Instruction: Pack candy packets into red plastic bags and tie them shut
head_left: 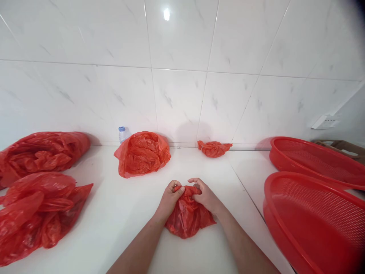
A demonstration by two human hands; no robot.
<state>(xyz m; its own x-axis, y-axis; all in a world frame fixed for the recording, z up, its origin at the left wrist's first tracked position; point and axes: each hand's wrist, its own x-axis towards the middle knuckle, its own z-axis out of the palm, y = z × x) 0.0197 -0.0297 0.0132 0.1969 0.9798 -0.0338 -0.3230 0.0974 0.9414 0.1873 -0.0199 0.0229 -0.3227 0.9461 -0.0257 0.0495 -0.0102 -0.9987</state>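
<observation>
A small red plastic bag [186, 219] lies on the white counter [125, 213] just in front of me. My left hand [170, 198] and my right hand [204, 196] both pinch its gathered top edge, fingers curled round the crumpled plastic. The bag's body spreads out between my wrists. A larger open red bag [142, 153] sits farther back in the middle, and a small bundled red bag [213, 148] rests against the wall.
Two big stuffed red bags [40, 152] [37, 213] lie at the left. A clear bottle with a blue cap [122, 134] stands by the tiled wall. Two red mesh baskets [310, 217] [313, 160] occupy the right side.
</observation>
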